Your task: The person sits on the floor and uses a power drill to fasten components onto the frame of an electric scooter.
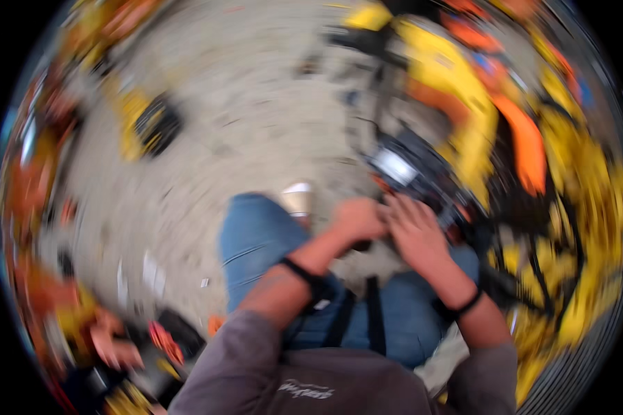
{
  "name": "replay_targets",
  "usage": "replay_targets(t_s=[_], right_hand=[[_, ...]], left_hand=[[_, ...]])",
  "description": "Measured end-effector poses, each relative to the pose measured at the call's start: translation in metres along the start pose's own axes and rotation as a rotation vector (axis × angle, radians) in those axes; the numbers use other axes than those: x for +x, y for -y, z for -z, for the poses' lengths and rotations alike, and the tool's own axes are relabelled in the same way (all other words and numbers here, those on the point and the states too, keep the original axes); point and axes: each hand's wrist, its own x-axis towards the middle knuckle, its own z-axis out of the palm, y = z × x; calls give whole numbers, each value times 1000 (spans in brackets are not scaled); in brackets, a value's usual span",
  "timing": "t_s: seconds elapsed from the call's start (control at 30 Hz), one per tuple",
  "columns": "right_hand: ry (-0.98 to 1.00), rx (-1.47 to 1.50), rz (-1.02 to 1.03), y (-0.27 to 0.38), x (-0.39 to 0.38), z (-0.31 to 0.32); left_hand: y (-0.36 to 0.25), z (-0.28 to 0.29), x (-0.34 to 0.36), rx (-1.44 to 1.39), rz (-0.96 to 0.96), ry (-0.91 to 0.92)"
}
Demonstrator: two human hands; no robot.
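Motion blur softens the whole view. My left hand (360, 220) is closed at the near side of a black gear piece (429, 180) with a pale silvery patch; what it holds is hidden. Beside it, my right hand (415, 228) reaches onto the same piece with fingers mostly stretched out, touching or very near it. Below both hands are my bent legs in jeans (263, 235), with dark straps (375, 311) hanging between them.
Yellow and orange gear with black straps (464, 104) is piled along the right. A yellow-and-black item (156, 124) lies on the pale dusty floor (214, 104). More orange, red and yellow items (97, 325) line the left and lower-left edge.
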Motion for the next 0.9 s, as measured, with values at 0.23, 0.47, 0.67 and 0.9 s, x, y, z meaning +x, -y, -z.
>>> replay_targets(t_s=[0.23, 0.47, 0.67, 0.9], right_hand=[[-444, 320, -408, 9, -63, -17], [204, 449, -473, 32, -52, -3], [532, 228, -509, 2, -53, -56], [-332, 404, -475, 13, -55, -43]], left_hand=[[-56, 17, -24, 431, 79, -97], [-4, 16, 13, 160, -128, 9], [-10, 31, 6, 42, -32, -194], [-16, 20, 18, 175, -233, -99]])
